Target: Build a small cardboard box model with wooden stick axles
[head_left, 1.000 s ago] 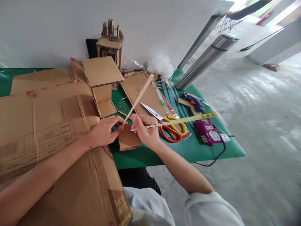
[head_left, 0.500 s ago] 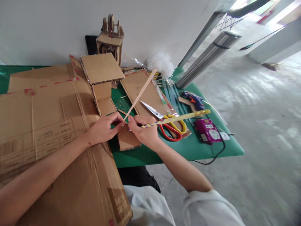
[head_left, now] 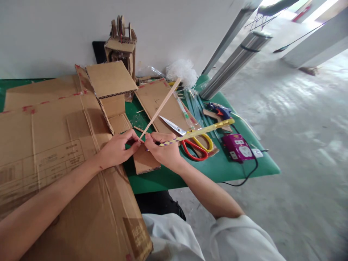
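Observation:
My left hand (head_left: 121,148) is closed, thumb and forefinger pinching the lower end of a flat wooden stick (head_left: 162,105) that slants up to the right. Close beside it, my right hand (head_left: 165,150) grips a long yellow pen (head_left: 201,129) with purple marks, its back end pointing right. The fingers partly hide the pen's tip. Beneath both hands lies a small cardboard piece (head_left: 146,161) on the green table (head_left: 201,173). Scissors (head_left: 194,145) with one red and one yellow handle lie just beyond my right hand, blades pointing up and left.
A large cardboard box (head_left: 59,145) fills the left side. Behind are a folded cardboard piece (head_left: 112,78) and a cardboard model (head_left: 122,47) by the wall. At right lie clear glue sticks (head_left: 193,105), a blue glue gun (head_left: 219,110) and a purple power socket (head_left: 239,148) with a black cord.
The whole view has shifted slightly, so things appear a little further left. Both hands keep the same hold on the stick and the pen, close together over the small cardboard piece.

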Tool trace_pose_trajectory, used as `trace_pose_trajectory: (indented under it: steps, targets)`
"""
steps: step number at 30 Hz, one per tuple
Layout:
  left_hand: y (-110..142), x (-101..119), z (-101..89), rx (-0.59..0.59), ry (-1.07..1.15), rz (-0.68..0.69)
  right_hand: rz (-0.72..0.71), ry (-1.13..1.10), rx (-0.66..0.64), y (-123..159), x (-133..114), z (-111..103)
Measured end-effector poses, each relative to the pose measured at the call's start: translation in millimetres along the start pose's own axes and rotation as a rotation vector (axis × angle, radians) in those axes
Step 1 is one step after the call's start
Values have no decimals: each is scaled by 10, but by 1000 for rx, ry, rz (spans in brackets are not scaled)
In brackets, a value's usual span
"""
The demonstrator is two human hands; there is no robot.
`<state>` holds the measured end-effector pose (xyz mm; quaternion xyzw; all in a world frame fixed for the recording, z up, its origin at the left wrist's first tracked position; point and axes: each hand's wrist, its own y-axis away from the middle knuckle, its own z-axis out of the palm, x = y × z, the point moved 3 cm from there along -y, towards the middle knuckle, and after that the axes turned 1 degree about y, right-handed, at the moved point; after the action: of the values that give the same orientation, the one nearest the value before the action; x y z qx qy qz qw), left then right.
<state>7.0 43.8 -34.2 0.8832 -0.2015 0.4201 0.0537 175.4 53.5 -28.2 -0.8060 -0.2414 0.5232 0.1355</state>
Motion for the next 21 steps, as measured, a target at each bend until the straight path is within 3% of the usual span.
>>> trace_pose_trajectory:
  steps: [21]
  targets:
    - [3, -14, -1, 3, -7, -13, -31, -31, -16, -14, -14, -2]
